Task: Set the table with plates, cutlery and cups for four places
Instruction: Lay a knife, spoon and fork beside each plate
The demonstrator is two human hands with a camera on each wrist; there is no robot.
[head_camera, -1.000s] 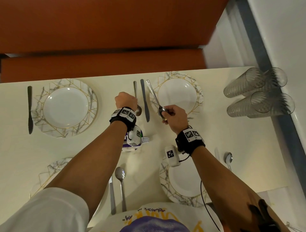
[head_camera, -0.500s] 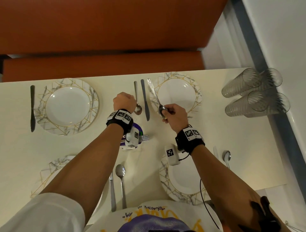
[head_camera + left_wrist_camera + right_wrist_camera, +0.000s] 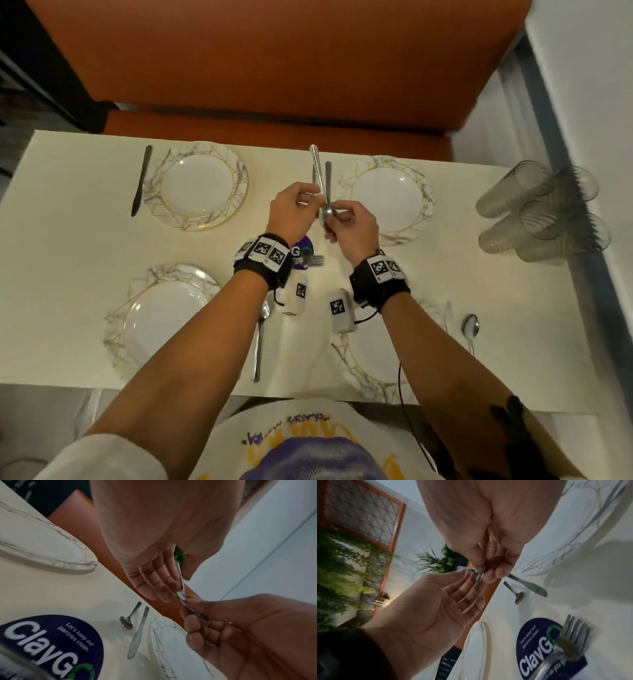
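A metal spoon (image 3: 320, 178) is held in the air above the table (image 3: 85, 240), between the two far plates, handle pointing away from me. My right hand (image 3: 337, 219) pinches its bowl end. My left hand (image 3: 313, 200) meets it from the left, fingers nearly straight and thumb on the handle's other side. The left wrist view shows the spoon (image 3: 181, 588) between that thumb and the fingers. Below, another spoon (image 3: 127, 620) and a knife (image 3: 137, 635) lie beside the far right plate (image 3: 421, 192). Clear cups (image 3: 534, 212) lie on their sides at the right edge.
Marbled plates sit at the far left (image 3: 236, 171), near left (image 3: 137, 291) and near right (image 3: 359, 377). A black knife (image 3: 140, 181) lies left of the far left plate. Forks (image 3: 573, 632) rest on a purple sticker (image 3: 301, 251). Spoons lie near me (image 3: 260, 342) and at the right (image 3: 471, 329). An orange bench runs behind.
My left hand left the spoon lying on the table and rose to the right. My right hand brought its spoon left and up, and the two hands now meet on it.
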